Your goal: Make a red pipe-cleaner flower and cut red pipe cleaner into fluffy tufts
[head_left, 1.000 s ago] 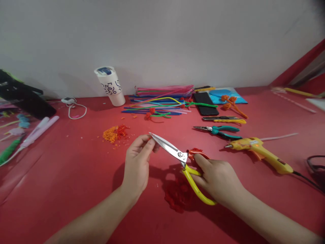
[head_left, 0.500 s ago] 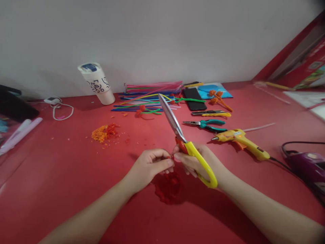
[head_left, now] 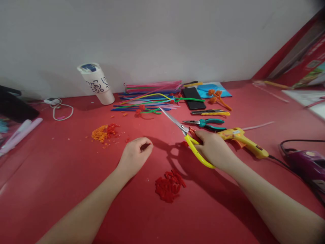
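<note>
My right hand point(head_left: 214, 149) grips the yellow handles of a pair of scissors point(head_left: 186, 137). The closed blades point up and left, low over the red table point(head_left: 63, 176). A small red piece sits at the handles by my fingers. My left hand point(head_left: 134, 154) rests on the table to the left, its fingers curled loosely inward; whether they hold anything I cannot make out. A heap of red clippings point(head_left: 169, 185) lies between and in front of both hands.
Orange and red clippings point(head_left: 104, 131) lie left of centre. Coloured pipe cleaners point(head_left: 149, 98), a paper cup point(head_left: 95, 83), a black phone point(head_left: 194, 98), teal pliers point(head_left: 207, 123), a yellow glue gun point(head_left: 243, 137) and a purple device point(head_left: 307, 162) ring the hands.
My right hand swung the scissors from upright down toward the table and away to the right. My left hand parted from it and moved left, settling on the table.
</note>
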Action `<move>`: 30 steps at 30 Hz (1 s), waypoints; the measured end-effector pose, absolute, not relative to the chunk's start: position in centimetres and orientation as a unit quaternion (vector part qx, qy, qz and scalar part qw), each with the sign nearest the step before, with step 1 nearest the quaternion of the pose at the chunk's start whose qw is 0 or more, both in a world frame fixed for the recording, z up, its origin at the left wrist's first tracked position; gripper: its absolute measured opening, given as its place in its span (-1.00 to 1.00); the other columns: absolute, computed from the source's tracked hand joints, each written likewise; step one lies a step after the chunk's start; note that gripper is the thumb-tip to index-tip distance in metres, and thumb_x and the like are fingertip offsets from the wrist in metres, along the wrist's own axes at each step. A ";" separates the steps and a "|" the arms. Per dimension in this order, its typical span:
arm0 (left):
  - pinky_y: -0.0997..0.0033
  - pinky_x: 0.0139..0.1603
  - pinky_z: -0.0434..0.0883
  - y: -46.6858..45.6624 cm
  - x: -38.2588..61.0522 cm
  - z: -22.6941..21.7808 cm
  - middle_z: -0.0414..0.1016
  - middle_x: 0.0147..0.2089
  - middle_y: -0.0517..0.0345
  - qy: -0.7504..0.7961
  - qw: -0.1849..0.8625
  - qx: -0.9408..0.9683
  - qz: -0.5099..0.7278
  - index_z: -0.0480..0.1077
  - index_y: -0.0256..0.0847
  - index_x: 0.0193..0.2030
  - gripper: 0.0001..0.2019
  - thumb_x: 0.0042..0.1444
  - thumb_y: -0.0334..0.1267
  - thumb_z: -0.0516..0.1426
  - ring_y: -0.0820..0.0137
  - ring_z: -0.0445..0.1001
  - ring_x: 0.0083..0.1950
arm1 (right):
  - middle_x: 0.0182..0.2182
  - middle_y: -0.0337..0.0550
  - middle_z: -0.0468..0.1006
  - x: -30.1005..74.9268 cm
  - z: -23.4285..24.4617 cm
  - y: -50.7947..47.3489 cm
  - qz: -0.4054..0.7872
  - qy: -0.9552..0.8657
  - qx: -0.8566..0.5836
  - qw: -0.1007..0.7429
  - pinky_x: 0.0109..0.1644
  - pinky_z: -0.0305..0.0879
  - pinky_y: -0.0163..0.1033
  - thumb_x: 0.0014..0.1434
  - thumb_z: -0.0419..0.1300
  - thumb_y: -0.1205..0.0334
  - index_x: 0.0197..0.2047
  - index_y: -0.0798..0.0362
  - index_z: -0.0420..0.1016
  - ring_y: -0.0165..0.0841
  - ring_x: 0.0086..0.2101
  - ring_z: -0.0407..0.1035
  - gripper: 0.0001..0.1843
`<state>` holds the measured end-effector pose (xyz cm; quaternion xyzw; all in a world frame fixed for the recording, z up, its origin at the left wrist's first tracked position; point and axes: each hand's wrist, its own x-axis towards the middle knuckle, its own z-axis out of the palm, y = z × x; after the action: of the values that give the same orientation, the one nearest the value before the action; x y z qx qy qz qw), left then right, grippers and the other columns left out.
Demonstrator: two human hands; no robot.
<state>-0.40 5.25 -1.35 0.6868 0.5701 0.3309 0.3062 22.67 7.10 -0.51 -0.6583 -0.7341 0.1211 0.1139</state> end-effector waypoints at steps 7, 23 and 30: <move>0.39 -0.31 0.20 5.8 -1.1 -1.9 0.27 -0.42 0.17 0.564 0.184 0.766 0.248 0.22 -0.22 -0.60 -0.75 0.09 -0.27 0.01 0.42 0.27 -0.39 | -0.60 -0.14 0.37 22.7 -1.2 7.2 0.055 -0.743 -0.662 0.078 -0.56 -0.08 -0.33 0.01 0.03 0.16 -0.44 0.07 0.28 -0.36 -0.59 0.22 -0.85; 0.37 -0.19 0.26 3.5 0.8 -0.9 0.34 -0.28 0.06 0.313 0.274 0.901 0.119 0.41 -0.21 -0.37 -0.83 0.06 -0.45 0.00 0.36 0.31 -0.22 | -0.67 -0.30 0.23 21.8 -1.2 6.3 0.135 -0.748 -0.635 0.142 -0.58 -0.12 -0.35 -0.05 0.05 0.10 -0.54 0.02 0.12 -0.46 -0.64 0.05 -0.79; 0.43 -0.28 0.26 3.5 1.0 -0.5 0.38 -0.39 0.17 0.396 0.403 0.797 0.216 0.35 -0.19 -0.42 -0.87 0.02 -0.45 0.01 0.42 0.33 -0.34 | -0.67 -0.34 0.16 21.6 -1.0 6.1 0.198 -0.731 -0.625 0.190 -0.57 -0.12 -0.37 -0.09 0.09 0.14 -0.56 0.03 0.12 -0.49 -0.62 -0.01 -0.80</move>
<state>1.03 3.54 -0.54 0.7967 0.3956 0.2156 0.4030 21.59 6.07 -1.02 -0.6250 -0.7309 0.1980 0.1897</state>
